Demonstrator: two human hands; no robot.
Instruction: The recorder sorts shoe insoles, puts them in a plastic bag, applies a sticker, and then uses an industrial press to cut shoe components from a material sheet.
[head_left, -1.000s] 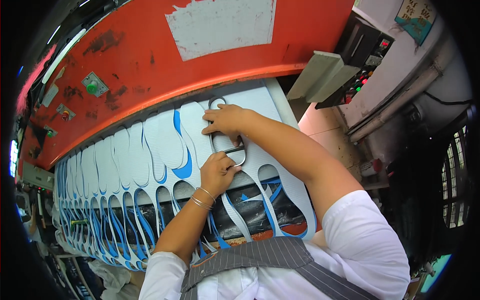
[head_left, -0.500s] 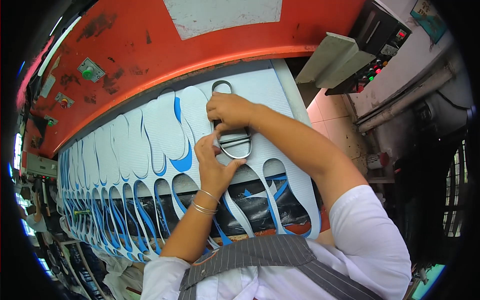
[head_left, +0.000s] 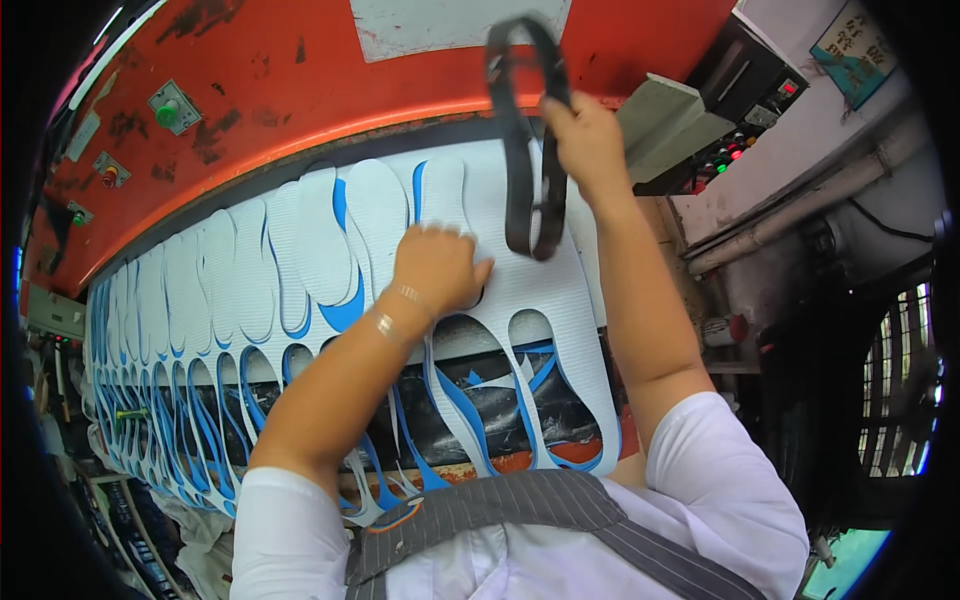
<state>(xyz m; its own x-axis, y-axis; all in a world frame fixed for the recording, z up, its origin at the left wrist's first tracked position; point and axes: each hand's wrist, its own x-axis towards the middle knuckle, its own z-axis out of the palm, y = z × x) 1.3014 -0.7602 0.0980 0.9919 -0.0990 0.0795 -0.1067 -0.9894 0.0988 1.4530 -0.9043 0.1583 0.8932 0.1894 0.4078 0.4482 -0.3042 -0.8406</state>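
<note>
My right hand [head_left: 588, 148] grips the edge of a sole-shaped cutting die [head_left: 518, 190], a dark metal band bent into a long loop, somewhat blurred. It is raised over the right part of a white ribbed foam sheet [head_left: 545, 290] with a blue underside. Over the sheet, my left hand [head_left: 438, 268] has its fingers curled under and its thumb out to the right, by the lower end of a cut sole shape [head_left: 443, 190]. What those fingers hold, if anything, is hidden. Several more cut soles [head_left: 320, 235] lie in a row leftward.
Behind the sheet stands a red machine beam [head_left: 300, 90] with a green button [head_left: 168, 113]. A control box with lit buttons [head_left: 735, 150] is at the right. Sole-shaped holes run along the sheet's near side, which hangs over a black surface [head_left: 500, 400].
My right hand has lifted the cutting die off the sheet, up and to the right. The cut sole it covered now shows. My left hand has let go of the die and its fingers have curled.
</note>
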